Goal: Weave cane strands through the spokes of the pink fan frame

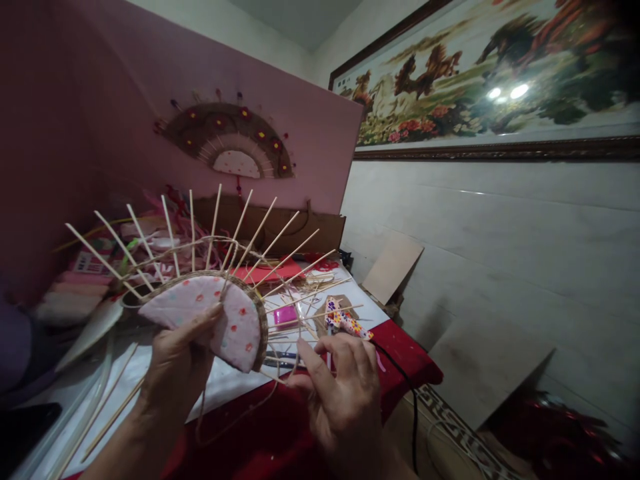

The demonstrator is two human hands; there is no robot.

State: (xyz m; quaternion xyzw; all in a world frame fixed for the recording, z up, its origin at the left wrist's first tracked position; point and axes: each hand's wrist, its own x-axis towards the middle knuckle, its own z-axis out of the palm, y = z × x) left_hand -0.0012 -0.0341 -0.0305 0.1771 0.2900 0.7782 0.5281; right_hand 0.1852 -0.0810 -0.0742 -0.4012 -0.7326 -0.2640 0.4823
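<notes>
My left hand grips a half-round fan piece, thumb across its front. White cloth with small red and blue spots covers it, and a braided brown edge runs round its curve. Thin wooden sticks spread outward from that edge. A strand of twine arcs loosely across the sticks, and a slack length hangs below the fan. At the fan's lower right end, my right hand is closed, thumb and forefinger pinching around the twine by the last stick. Exactly what lies between those fingertips is partly hidden.
A flower-patterned glue gun with a black cord lies on the table beside a magenta block. Red cloth drapes the table edge. Folded fabrics pile at left. A finished fan hangs on the pink board behind.
</notes>
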